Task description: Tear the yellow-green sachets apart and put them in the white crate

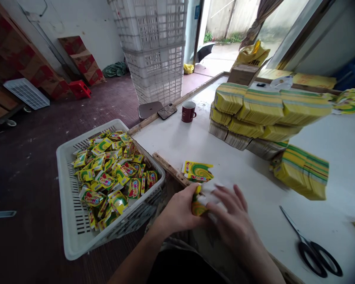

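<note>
The left hand is just to the right of the white plastic basket, its forearm slanting up and rightward from the lower edge, the thumb laid along the top and the fingers curled beneath. It is clamped on a small yellow-and-green printed carton, held at the table's near edge, to the right of the basket. The right hand, farther from the basket, slants up and leftward with fingers spread and bent over the carton's white part; motion blurs them, so I cannot tell whether they grip it. The carton's printed part is on the side towards the basket, its white part away from it; blur leaves its long axis unclear. Right of the basket, a flat yellow carton lies lengthwise across the view. Well to the basket's right, black-handled scissors point away from the wearer and slightly basketward
</note>
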`<action>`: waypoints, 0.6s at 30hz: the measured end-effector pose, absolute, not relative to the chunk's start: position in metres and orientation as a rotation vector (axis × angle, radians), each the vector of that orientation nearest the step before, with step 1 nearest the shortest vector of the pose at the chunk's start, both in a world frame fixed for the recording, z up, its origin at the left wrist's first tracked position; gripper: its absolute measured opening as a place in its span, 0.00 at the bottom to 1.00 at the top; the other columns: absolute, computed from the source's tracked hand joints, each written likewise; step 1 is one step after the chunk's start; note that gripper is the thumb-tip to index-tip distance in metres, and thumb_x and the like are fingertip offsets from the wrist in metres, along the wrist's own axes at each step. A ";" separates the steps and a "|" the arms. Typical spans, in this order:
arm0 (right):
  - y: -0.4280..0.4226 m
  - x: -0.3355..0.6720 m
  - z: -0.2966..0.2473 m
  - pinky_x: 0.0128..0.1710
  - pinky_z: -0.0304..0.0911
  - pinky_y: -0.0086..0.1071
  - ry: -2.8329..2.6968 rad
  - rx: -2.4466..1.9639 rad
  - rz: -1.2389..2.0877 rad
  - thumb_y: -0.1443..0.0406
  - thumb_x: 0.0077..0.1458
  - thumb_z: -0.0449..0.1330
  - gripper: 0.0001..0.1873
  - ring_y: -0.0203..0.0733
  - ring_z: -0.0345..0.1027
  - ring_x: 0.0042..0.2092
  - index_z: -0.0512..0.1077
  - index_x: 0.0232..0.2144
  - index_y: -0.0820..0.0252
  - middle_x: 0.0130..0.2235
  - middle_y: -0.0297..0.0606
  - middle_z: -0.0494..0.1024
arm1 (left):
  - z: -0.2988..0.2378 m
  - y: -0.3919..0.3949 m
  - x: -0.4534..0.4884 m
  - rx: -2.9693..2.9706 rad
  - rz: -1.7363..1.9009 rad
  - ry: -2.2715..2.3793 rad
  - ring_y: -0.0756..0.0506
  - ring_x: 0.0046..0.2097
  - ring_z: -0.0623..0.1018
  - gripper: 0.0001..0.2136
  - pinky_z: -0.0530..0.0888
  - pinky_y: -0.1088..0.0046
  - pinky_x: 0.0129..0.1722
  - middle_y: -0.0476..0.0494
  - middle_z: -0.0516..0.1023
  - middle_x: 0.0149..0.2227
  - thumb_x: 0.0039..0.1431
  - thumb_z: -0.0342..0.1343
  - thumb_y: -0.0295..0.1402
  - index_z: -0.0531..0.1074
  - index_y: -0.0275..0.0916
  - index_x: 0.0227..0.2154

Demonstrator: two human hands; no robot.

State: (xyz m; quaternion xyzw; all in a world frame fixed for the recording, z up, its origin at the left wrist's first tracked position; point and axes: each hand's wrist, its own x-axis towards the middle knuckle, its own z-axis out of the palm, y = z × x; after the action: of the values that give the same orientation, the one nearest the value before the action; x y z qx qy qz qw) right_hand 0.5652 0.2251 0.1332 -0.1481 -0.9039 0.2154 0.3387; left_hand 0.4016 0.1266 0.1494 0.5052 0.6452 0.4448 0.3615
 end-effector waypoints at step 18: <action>0.210 0.551 0.113 0.46 0.72 0.45 -1.575 -0.873 1.783 0.53 0.56 0.60 0.23 0.55 0.76 0.47 0.74 0.50 0.59 0.40 0.45 0.83 | 0.121 0.125 0.432 1.507 1.276 1.700 0.35 0.50 0.75 0.29 0.71 0.61 0.48 0.37 0.73 0.49 0.43 0.63 0.27 0.60 0.42 0.50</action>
State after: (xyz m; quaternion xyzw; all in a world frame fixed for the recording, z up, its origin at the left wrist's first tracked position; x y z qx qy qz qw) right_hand 0.5515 0.2096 0.1126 -0.3286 -0.5930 0.6714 0.2993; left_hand 0.4317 0.1253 0.1208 0.5577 0.6292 0.4721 0.2649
